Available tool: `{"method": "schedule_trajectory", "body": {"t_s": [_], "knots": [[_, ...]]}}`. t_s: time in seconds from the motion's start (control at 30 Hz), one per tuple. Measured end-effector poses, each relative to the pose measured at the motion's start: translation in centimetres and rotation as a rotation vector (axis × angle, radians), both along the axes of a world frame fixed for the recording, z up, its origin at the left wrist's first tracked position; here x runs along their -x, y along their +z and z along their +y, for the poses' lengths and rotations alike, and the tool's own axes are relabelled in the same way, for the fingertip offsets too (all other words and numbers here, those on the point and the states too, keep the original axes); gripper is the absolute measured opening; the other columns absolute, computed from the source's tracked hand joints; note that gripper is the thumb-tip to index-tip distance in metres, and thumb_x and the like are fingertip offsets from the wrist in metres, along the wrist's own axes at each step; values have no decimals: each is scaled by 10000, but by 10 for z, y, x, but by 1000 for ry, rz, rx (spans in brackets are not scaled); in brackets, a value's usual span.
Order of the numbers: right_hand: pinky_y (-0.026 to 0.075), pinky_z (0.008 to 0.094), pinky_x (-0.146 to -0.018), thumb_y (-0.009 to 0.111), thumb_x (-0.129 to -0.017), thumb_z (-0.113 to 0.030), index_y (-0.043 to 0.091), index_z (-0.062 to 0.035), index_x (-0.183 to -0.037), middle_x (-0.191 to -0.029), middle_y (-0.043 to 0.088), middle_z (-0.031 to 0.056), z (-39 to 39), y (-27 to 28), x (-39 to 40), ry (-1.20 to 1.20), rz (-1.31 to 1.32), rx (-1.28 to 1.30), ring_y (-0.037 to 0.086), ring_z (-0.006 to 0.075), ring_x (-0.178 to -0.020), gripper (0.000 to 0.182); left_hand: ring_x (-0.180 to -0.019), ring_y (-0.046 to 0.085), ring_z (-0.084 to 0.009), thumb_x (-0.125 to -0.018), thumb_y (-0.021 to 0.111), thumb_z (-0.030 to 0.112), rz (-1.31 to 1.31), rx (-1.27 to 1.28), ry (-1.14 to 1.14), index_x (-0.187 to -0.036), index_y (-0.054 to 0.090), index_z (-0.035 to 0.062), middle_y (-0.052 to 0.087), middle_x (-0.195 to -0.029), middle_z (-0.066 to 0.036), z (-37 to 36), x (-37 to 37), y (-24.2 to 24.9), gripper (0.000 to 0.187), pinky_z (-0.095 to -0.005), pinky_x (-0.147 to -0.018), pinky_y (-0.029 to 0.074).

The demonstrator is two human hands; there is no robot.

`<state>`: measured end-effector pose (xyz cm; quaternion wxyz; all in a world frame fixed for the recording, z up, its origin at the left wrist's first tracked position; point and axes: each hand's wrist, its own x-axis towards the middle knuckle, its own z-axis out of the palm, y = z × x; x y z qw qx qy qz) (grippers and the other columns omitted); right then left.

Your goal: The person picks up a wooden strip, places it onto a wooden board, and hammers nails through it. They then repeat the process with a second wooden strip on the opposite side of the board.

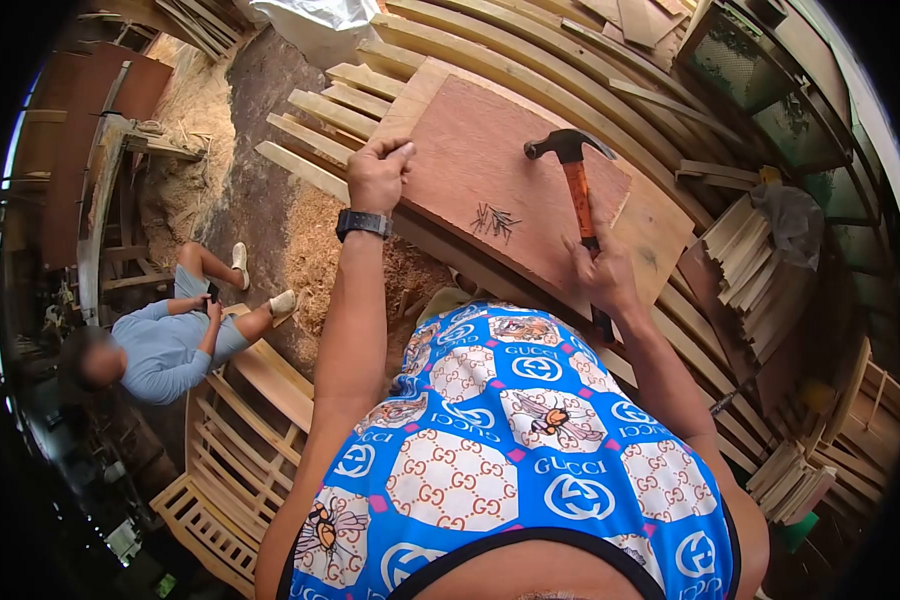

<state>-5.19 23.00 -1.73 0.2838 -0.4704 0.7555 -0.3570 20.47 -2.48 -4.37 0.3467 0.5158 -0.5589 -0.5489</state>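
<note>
My right hand (604, 272) is wrapped round the lower handle of a claw hammer (578, 195) with a dark head and an orange grip. The hammer head is over a reddish plywood panel (460, 150). A small pile of nails (495, 221) lies on the panel, left of the hammer. At the panel's left edge, my left hand (378, 178) is closed, thumb against curled fingers. Whatever it may pinch is too small or hidden to make out. A dark watch sits on the left wrist.
Under the panel lie a paler board (660, 235) and long wooden slats (315, 150). Sawdust (320, 245) covers the floor to the left. A person (170, 340) in light blue sits on a wooden bench (240, 430) at left. Bundled wood strips (750, 265) stand at right.
</note>
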Motion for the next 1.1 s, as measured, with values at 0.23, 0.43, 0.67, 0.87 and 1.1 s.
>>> {"method": "schedule_trajectory", "body": {"t_s": [0.23,0.43,0.67,0.87,1.1], "knots": [[431,288,-502,689,-977,-102,315,-153,-1656,-671,536,-33,-34,54,-3,15,-429,-73,518,92,-553,777,-741,634,-76,-936,775,92,150,66,96,-1050,747,-18,728,-858,-27,-46,15,-28,161,-218,-650,508],[473,254,-470,736,-947,-84,332,-34,-1611,-679,545,-27,-53,90,-17,86,-1032,127,552,67,-535,778,-760,617,-80,-905,809,132,-22,241,65,-994,759,-15,720,-848,-18,-47,30,-42,179,-242,-718,512],[432,250,-412,747,-982,-205,539,42,-1327,-590,528,-29,-53,69,-19,188,-689,-83,528,73,-452,473,-729,630,-107,-893,804,131,-87,265,106,-975,769,-7,732,-839,-50,-39,34,-38,165,-269,-690,518],[401,269,-434,742,-984,-208,520,38,-1400,-618,536,-28,-66,73,-26,198,-577,-64,521,68,-490,532,-742,651,-129,-883,800,137,-97,296,100,-929,777,-15,737,-852,-77,-38,39,-44,161,-285,-692,523],[446,340,-523,739,-963,-202,500,4,-1470,-655,535,21,-79,63,-22,286,-342,-60,557,123,-581,597,-789,684,-172,-880,788,128,-105,323,80,-935,778,-22,737,-948,-117,-34,42,-43,159,-303,-726,535]]}}
